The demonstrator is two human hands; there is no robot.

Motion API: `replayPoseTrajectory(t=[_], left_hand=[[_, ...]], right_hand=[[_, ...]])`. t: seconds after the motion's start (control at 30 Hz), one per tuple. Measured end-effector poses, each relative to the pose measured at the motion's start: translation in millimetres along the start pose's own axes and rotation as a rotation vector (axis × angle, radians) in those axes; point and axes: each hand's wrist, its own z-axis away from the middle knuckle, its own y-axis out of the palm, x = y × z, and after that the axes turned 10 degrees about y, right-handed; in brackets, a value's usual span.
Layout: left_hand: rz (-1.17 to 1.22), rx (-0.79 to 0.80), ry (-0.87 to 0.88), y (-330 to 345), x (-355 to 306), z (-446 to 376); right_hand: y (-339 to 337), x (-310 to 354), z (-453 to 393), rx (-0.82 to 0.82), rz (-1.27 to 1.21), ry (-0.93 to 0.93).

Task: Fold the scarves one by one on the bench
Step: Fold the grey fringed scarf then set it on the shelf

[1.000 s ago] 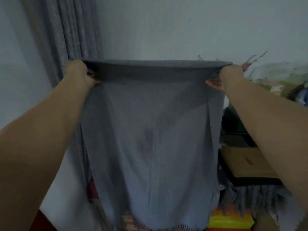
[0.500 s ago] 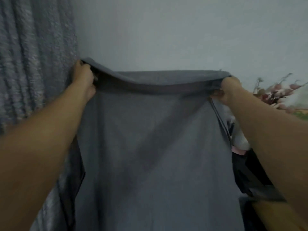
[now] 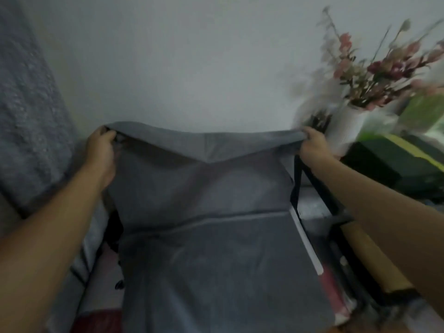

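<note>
Both hands' grip holds the grey scarf (image 3: 204, 236) by its top corners.

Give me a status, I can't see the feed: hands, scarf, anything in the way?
Left hand and right hand each grip a top corner of the grey scarf. Lower part lies draped flat. Flower vase close by the right hand.

Grey textured curtain (image 3: 28, 111): hangs at the left edge, against the pale wall (image 3: 192, 56). White vase (image 3: 346, 126): stands at the right, holding pink and dark red flowers (image 3: 379, 68), blurred. Dark box (image 3: 394, 164) with a yellow stripe: just right of the vase. Green object (image 3: 422, 111): behind the box, too blurred to identify.
</note>
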Motion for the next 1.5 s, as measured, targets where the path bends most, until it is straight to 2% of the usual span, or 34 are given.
replayPoseTrajectory(t=[0.13,0.17,0.27,0.33,0.43,0.53,0.6,0.67,0.77,0.8,0.87,0.93,0.97,1.03,1.07,1.1,1.17,1.23,1.27,1.4,1.5], left_hand=[[-0.166,0.067,-0.195,-50.3,91.3,119.6],[-0.202,0.067,-0.261,-62.7,114.4,148.9],[-0.328,0.080,-0.462,-91.5,163.2,224.8],[-0.359,0.076,-0.574,-102.4,181.0,257.2],[-0.349,-0.013,-0.701,-108.6,201.1,269.8],[-0.316,-0.128,-0.762,-93.0,205.6,247.0],[-0.253,-0.176,-0.747,-72.4,202.5,204.2],[-0.188,-0.154,-0.647,-50.8,190.4,140.8],[-0.108,-0.196,-0.395,-27.2,157.4,58.3],[-0.145,-0.248,-0.305,-26.9,147.5,46.9],[-0.243,-0.307,-0.151,-31.1,125.7,49.5],[-0.476,-0.172,-0.078,-40.2,137.8,68.1],[-0.582,-0.033,-0.103,-47.2,152.7,84.6],[-0.716,0.258,-0.284,-65.4,187.2,129.7],[-0.790,0.334,-0.389,-75.6,200.9,154.6],[-0.854,0.325,-0.461,-87.9,215.1,179.1],[-0.913,0.183,-0.644,-109.8,234.9,223.2],[-0.883,0.036,-0.828,-120.5,247.7,256.3],[-0.839,0.000,-0.865,-121.5,247.1,267.9],[-0.653,-0.065,-0.852,-126.2,247.5,277.0],[-0.518,-0.116,-0.846,-172.8,279.9,266.3]], right_hand=[[3.7,-134.6,71.8,0.068,0.658,-0.183],[4.4,-167.5,87.9,0.093,0.761,-0.160],[5.7,-243.5,131.4,0.172,0.981,0.077],[6.1,-269.9,149.3,0.188,1.038,0.265],[17.2,-276.4,144.5,0.263,0.840,0.544],[37.9,-269.0,116.7,0.269,0.271,0.902],[48.7,-243.0,89.9,0.285,-0.008,0.976],[54.5,-196.4,55.8,0.250,-0.195,0.872],[58.3,-128.2,16.8,0.079,-0.432,0.589],[59.1,-111.7,14.8,0.018,-0.560,0.507],[59.2,-108.6,16.2,-0.049,-0.597,0.391],[59.0,-137.3,20.3,0.004,-0.484,0.460],[58.1,-157.4,24.0,0.048,-0.354,0.512],[57.7,-223.0,22.1,0.109,0.012,0.591],[61.6,-238.4,33.8,0.129,0.233,0.626],[64.8,-247.1,55.0,0.133,0.362,0.665],[79.7,-260.6,96.4,0.146,0.506,0.688],[99.2,-268.9,136.0,0.144,0.606,0.645],[110.7,-279.1,148.3,0.175,0.653,0.561],[139.8,-294.6,194.2,0.349,0.878,0.312],[136.9,-302.3,204.9,0.446,0.999,0.234]])
